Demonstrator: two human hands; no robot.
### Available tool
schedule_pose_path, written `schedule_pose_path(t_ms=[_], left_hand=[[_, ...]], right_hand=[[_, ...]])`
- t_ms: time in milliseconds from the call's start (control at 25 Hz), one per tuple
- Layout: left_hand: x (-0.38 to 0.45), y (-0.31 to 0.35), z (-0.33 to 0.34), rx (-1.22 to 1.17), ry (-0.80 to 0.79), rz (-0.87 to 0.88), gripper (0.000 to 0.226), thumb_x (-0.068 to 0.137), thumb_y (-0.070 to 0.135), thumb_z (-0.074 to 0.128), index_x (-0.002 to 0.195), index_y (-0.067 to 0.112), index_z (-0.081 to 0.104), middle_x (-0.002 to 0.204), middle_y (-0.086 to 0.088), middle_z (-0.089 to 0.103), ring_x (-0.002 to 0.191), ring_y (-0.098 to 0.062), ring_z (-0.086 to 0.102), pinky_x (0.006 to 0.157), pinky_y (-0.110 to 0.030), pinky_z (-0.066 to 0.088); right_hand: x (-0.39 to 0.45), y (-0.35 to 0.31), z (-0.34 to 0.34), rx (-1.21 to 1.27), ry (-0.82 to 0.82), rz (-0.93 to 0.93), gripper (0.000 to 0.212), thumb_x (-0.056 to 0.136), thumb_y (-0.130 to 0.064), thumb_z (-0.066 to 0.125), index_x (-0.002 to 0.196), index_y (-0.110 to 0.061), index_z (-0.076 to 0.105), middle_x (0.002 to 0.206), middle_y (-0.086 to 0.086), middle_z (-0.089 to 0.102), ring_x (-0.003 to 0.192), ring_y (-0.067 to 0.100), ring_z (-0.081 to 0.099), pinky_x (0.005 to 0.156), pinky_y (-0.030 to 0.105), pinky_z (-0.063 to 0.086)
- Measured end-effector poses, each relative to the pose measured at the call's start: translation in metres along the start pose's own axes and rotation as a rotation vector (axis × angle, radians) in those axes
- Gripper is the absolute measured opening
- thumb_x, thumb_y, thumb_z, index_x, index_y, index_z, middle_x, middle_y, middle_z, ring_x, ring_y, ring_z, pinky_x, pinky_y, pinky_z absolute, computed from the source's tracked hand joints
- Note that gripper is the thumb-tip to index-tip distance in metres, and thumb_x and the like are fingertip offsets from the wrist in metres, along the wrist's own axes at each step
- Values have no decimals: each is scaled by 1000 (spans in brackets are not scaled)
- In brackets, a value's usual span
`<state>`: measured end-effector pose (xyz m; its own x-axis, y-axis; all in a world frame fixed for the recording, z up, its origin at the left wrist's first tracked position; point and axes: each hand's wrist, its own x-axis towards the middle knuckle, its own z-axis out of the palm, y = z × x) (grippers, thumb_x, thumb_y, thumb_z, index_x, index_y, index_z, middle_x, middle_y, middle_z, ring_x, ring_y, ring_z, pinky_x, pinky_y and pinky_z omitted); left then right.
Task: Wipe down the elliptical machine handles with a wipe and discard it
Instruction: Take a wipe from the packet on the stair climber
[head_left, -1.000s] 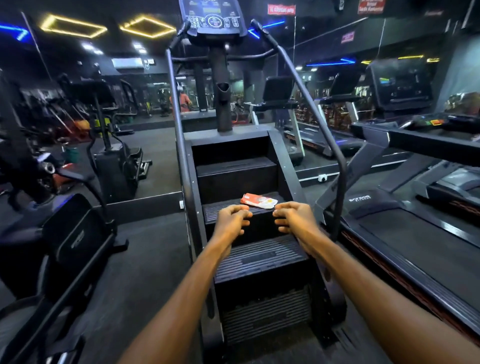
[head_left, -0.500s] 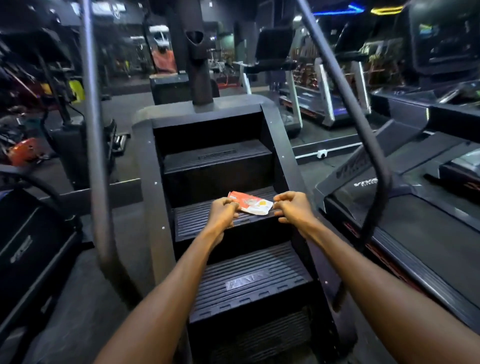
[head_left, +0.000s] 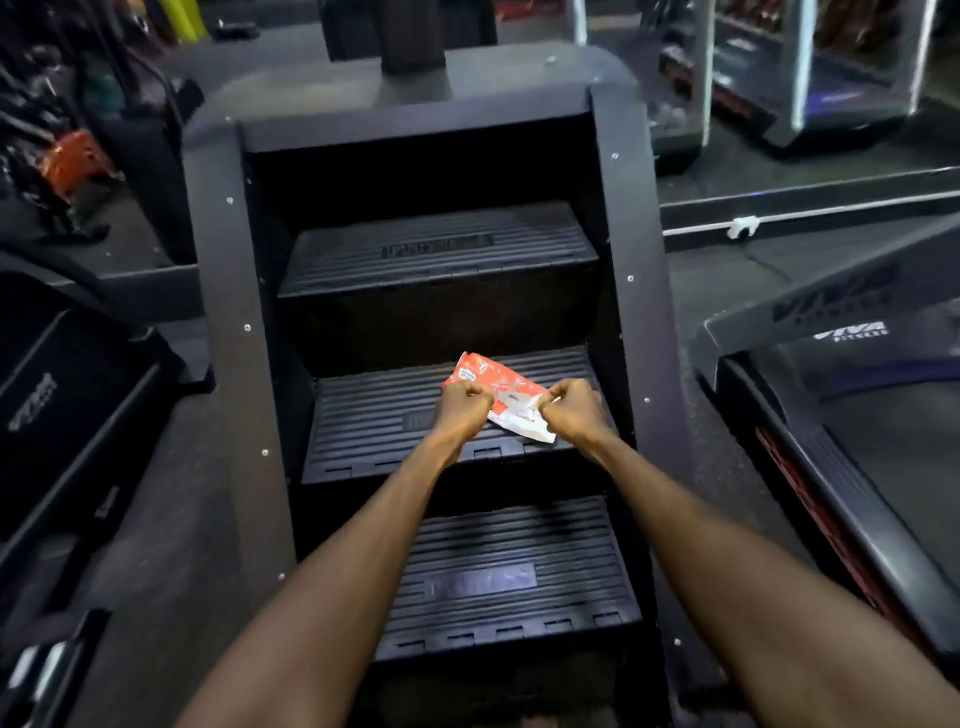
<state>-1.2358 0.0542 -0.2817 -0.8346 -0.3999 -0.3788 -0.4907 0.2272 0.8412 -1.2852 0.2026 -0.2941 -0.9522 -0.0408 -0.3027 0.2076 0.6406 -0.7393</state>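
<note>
From the head view, looking down the front of the machine: a red-and-white wipe packet (head_left: 501, 397) lies on the middle step (head_left: 384, 415) of a black stair-type machine (head_left: 228, 291), toward the right half of the ribbed tread; the left hand (head_left: 462, 408) has its fingers curled onto the packet's left part, and the right hand (head_left: 571, 410) is curled onto its right part, each seeming to pinch the film, though the fingertips are hidden under the knuckles so I cannot tell exactly where they bite. Both forearms reach in from below, side by side; the hands are close together with the packet's pale centre showing between them.

The packet looks like thin, crinkled plastic film; I'd judge it light, soft and a little slick, easy to crush, so the sensible hold is at the two ends or at the flap seal near the middle, pulling apart gently; the wipe inside should be limp and damp. Its long axis runs diagonally across the tread, from upper left, farther up the step, down to lower right near the step's front edge; the red end points away to the left, the white end toward the person.

No handles are in sight here; a treadmill (head_left: 841, 415) stands just to the right; another dark machine (head_left: 67, 395) sits on the left.
</note>
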Motion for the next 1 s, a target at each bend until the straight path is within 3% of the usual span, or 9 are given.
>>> schedule_pose_path(t_ms=[160,280,360,480,560,720,840,920,1000], left_hand=[[51,-24,25,54,-40,-76,23,88,9,51,67,19,53,62,2,48,57,-13,41,51,-24,30],[83,-46,38,66,-42,-134,23,88,12,50,67,18,56,60,0,51,54,-16,42,53,-26,35],[95,-59,42,70,-34,-160,19,89,16,50,73,17,61,69,-2,60,60,-19,53,60,-31,45],[100,-68,43,64,-63,-174,19,92,16,50,77,18,62,68,0,58,61,-16,50,59,-28,40],[100,-71,42,58,-71,-171,18,91,17,50,79,18,63,69,1,57,63,-16,50,59,-28,38],[85,-54,28,-12,-38,-135,16,91,14,53,77,19,61,70,2,57,67,-17,52,60,-29,40],[65,-33,13,-82,-33,-91,11,91,11,54,88,15,64,87,-7,66,81,-20,58,65,-31,44],[44,-20,3,-142,-71,-103,18,90,18,56,103,11,66,100,-11,72,84,-20,63,64,-30,46],[18,-10,-8,-188,-150,-95,28,89,33,59,111,18,67,108,-2,72,90,-17,66,67,-30,51]], right_hand=[[49,4,26,-135,-46,-4,13,82,-13,52,85,-13,65,98,12,69,88,33,64,72,31,48],[79,13,43,-265,-126,-35,29,89,-23,55,118,-18,61,125,12,59,114,36,58,93,39,48],[94,19,56,-347,-168,-37,37,92,-27,56,128,-19,56,132,13,56,121,37,54,96,43,44],[103,23,69,-354,-159,-61,12,88,-18,54,95,-16,64,109,14,64,105,37,62,78,37,47],[101,19,68,-321,-163,-64,9,85,-14,55,79,-14,62,95,13,64,94,36,63,69,32,43],[81,-2,45,-186,-171,-25,15,70,-28,60,68,-13,62,75,6,64,76,29,62,63,30,43],[59,-16,26,-40,-141,-14,19,62,-26,54,56,-10,61,56,4,62,59,26,63,55,35,50],[36,-29,13,89,-135,-25,18,64,-24,56,57,-9,63,58,7,63,56,21,59,52,32,47],[6,-45,0,236,-158,-44,18,70,-17,56,55,-11,64,61,9,66,55,17,59,54,30,47]])
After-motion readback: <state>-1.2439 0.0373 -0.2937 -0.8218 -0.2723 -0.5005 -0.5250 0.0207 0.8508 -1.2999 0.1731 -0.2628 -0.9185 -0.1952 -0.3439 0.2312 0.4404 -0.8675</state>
